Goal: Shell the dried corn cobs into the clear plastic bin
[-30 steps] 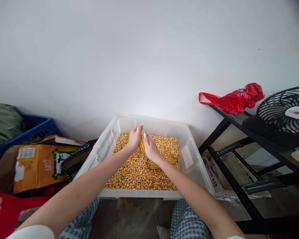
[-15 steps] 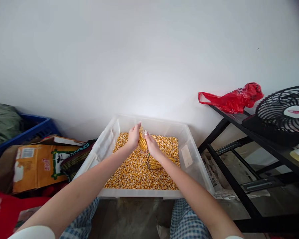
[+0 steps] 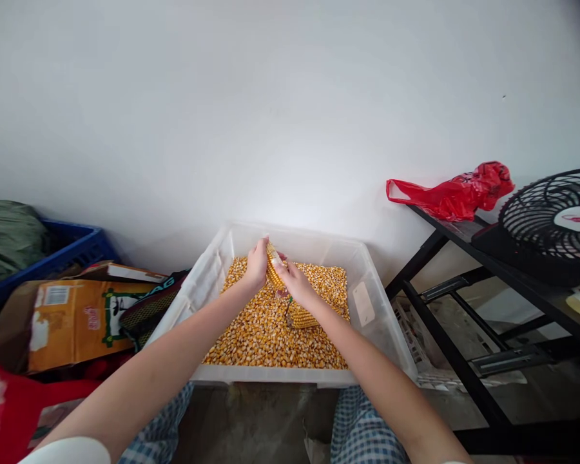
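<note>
My left hand [image 3: 256,265] and my right hand [image 3: 293,284] meet over a clear plastic bin [image 3: 365,283], both gripping a yellow corn cob [image 3: 274,267] that stands tilted between them. Loose dried corn kernels [image 3: 270,335] fill the bin's floor. A second cob [image 3: 302,316] lies on the kernels just below my right hand. Beside it stands a small thin object with a green part [image 3: 287,311], too small to name. My palms hide much of the held cob.
A black metal shelf [image 3: 444,309] at right holds a black fan [image 3: 551,225] and a red plastic bag [image 3: 449,193]. At left are a blue crate [image 3: 72,248], a cardboard box [image 3: 77,322] and a red cloth [image 3: 19,412]. A white wall stands behind. My checked trousers show below the bin.
My right hand has closed in on the held cob, its fingers now against it. The cob tilts more to the left, and my hands are closer together.
</note>
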A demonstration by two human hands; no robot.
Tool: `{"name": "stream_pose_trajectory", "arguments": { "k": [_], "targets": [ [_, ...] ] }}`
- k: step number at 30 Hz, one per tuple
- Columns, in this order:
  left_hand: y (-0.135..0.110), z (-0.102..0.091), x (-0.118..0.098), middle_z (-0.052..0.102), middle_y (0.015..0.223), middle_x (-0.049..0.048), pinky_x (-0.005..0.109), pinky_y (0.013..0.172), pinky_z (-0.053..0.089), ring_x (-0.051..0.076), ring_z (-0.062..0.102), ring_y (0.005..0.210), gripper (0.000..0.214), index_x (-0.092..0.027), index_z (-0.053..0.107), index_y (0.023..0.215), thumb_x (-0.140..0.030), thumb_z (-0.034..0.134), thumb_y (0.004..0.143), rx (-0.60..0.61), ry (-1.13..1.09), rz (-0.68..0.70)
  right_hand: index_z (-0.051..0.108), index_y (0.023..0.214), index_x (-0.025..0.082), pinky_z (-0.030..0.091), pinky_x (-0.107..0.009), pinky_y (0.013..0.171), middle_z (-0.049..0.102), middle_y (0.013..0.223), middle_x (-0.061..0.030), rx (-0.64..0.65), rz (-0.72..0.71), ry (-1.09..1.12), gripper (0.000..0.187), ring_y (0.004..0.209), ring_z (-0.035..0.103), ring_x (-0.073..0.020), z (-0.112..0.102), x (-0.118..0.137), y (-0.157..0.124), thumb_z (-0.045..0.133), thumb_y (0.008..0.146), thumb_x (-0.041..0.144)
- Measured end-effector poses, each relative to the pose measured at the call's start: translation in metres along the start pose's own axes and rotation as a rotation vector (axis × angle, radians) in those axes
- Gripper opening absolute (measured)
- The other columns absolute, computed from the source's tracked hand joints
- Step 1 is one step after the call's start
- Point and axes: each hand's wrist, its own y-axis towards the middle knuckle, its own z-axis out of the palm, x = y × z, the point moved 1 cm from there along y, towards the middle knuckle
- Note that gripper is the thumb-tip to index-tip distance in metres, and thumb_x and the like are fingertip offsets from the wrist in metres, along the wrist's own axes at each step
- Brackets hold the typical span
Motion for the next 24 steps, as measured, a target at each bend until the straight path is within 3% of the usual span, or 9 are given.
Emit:
{"name": "stream_pose_trajectory", "arguments": {
  "k": [4, 8, 12, 15, 19, 22, 24],
  "targets": [
    [0.001, -0.003, -0.001, 0.061, 0.053, 0.0067, 0.030, 0.054, 0.046, 0.020, 0.060, 0.052, 0.039, -0.014, 0.057, 0.068, -0.052, 0.049, 0.070, 0.009, -0.016, -0.044, 0.046, 0.128, 0.025, 0.050, -0.030, 0.048, 0.064, 0.084, -0.0053, 0.054, 0.046, -0.037, 0.062, 0.049, 0.057, -0.0145, 0.004, -0.001, -0.006, 0.035, 0.081, 0.064],
    [-0.001, -0.003, 0.000, 0.060, 0.049, 0.0057, 0.029, 0.050, 0.046, 0.020, 0.059, 0.049, 0.037, -0.014, 0.056, 0.065, -0.051, 0.049, 0.069, 0.012, -0.030, -0.062, 0.047, 0.127, 0.026, 0.048, -0.030, 0.043, 0.064, 0.087, -0.0058, -0.011, 0.066, 0.006, 0.061, 0.044, 0.053, -0.0130, 0.005, -0.001, -0.005, 0.022, 0.085, 0.063],
    [-0.001, -0.002, -0.001, 0.060, 0.049, 0.0062, 0.028, 0.047, 0.045, 0.019, 0.058, 0.046, 0.038, -0.015, 0.054, 0.065, -0.052, 0.049, 0.069, 0.017, -0.038, -0.105, 0.048, 0.125, 0.027, 0.050, -0.030, 0.045, 0.065, 0.091, -0.0055, 0.015, 0.102, 0.156, 0.061, 0.053, 0.057, -0.0151, 0.004, 0.001, -0.001, 0.018, 0.086, 0.062],
    [0.005, -0.004, -0.004, 0.062, 0.052, 0.0064, 0.028, 0.049, 0.046, 0.018, 0.058, 0.045, 0.036, -0.015, 0.052, 0.070, -0.051, 0.048, 0.070, 0.004, -0.090, -0.111, 0.045, 0.127, 0.027, 0.051, -0.028, 0.048, 0.063, 0.099, -0.0052, 0.093, 0.081, 0.196, 0.059, 0.063, 0.059, -0.0152, 0.001, 0.004, 0.001, 0.026, 0.084, 0.062],
    [0.013, -0.010, -0.005, 0.063, 0.055, 0.0082, 0.030, 0.049, 0.047, 0.020, 0.059, 0.047, 0.035, -0.015, 0.050, 0.074, -0.050, 0.045, 0.073, 0.004, -0.157, -0.146, 0.047, 0.123, 0.026, 0.049, -0.026, 0.052, 0.062, 0.088, -0.0022, 0.162, 0.029, -0.009, 0.054, 0.057, 0.056, -0.0125, -0.003, 0.004, -0.002, 0.044, 0.080, 0.059],
    [0.014, -0.012, -0.004, 0.063, 0.054, 0.0084, 0.030, 0.047, 0.047, 0.020, 0.059, 0.047, 0.035, -0.016, 0.050, 0.073, -0.050, 0.045, 0.073, 0.002, -0.149, -0.145, 0.047, 0.121, 0.024, 0.048, -0.028, 0.059, 0.061, 0.074, -0.0010, 0.112, -0.050, -0.203, 0.049, 0.056, 0.057, -0.0142, -0.003, 0.001, -0.005, 0.035, 0.086, 0.056],
    [0.013, -0.012, -0.003, 0.063, 0.053, 0.0086, 0.030, 0.046, 0.047, 0.020, 0.058, 0.044, 0.035, -0.015, 0.051, 0.073, -0.050, 0.046, 0.072, -0.007, -0.126, -0.150, 0.047, 0.120, 0.021, 0.046, -0.032, 0.067, 0.063, 0.078, -0.0047, 0.043, -0.122, -0.313, 0.049, 0.066, 0.060, -0.0181, 0.000, -0.001, -0.007, 0.028, 0.089, 0.053]
  ]
}}
